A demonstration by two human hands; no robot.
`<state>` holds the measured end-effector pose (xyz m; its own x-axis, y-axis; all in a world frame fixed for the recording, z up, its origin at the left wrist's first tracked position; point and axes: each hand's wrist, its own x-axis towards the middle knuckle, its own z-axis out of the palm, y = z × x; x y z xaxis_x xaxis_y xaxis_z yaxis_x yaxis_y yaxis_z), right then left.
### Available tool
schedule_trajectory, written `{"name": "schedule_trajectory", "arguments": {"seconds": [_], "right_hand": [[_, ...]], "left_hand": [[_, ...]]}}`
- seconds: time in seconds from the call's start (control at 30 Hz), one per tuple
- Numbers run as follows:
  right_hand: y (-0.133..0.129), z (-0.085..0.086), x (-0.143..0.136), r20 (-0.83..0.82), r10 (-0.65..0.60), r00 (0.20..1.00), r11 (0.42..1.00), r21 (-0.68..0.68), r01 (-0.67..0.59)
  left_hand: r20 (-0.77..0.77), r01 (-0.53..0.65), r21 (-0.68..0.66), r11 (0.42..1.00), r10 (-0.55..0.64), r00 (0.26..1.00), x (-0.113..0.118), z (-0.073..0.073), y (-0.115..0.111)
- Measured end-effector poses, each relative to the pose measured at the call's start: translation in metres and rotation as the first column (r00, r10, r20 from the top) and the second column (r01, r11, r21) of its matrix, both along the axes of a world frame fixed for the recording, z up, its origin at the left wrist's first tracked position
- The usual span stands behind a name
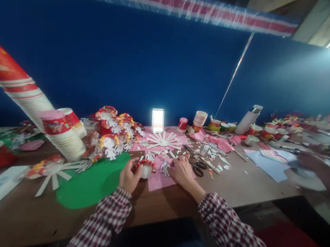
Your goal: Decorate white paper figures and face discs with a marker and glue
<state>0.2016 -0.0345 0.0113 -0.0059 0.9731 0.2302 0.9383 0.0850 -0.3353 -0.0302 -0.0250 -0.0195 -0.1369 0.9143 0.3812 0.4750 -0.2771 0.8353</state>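
Note:
My left hand point(129, 174) is closed on a small paper-cup craft point(147, 169) with a curled red-and-gold rim and a white inside. My right hand point(182, 170) pinches the edge of a small paper cutout figure point(165, 169) with dark outlines, lying over a pink paper sheet point(157, 182). The two hands are a short way apart, the cup on the left and the figure on the right. Black-handled scissors point(199, 168) lie just beyond my right hand. A green paper sheet point(94, 186) spreads to the left of my left hand.
Finished-looking cup crafts with figures point(109, 144) cluster at left, near tall stacks of paper cups point(66, 140). A cup cut into white strips point(164, 139) stands behind my hands. Paper scraps point(213, 152) litter the right, before a white bottle point(248, 120). Another person's hand point(309, 162) is at far right.

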Motion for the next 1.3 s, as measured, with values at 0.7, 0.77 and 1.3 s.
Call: {"name": "schedule_trajectory", "arguments": {"seconds": [0.7, 0.77, 1.3], "right_hand": [[0.037, 0.008, 0.029, -0.348, -0.057, 0.936, 0.993, 0.078, 0.090], [0.045, 0.012, 0.038, -0.346, -0.077, 0.935, 0.989, 0.090, 0.115], [0.059, 0.006, 0.057, -0.303, -0.105, 0.947, 0.971, 0.173, 0.163]], "left_hand": [[-0.178, 0.094, 0.013, 0.996, -0.090, 0.980, 0.000, 0.003, 0.001], [-0.185, 0.118, -0.014, 0.993, -0.119, 0.976, 0.007, 0.010, 0.000], [-0.526, 0.166, -0.035, 0.986, -0.159, 0.835, 0.059, 0.015, 0.013]]}}
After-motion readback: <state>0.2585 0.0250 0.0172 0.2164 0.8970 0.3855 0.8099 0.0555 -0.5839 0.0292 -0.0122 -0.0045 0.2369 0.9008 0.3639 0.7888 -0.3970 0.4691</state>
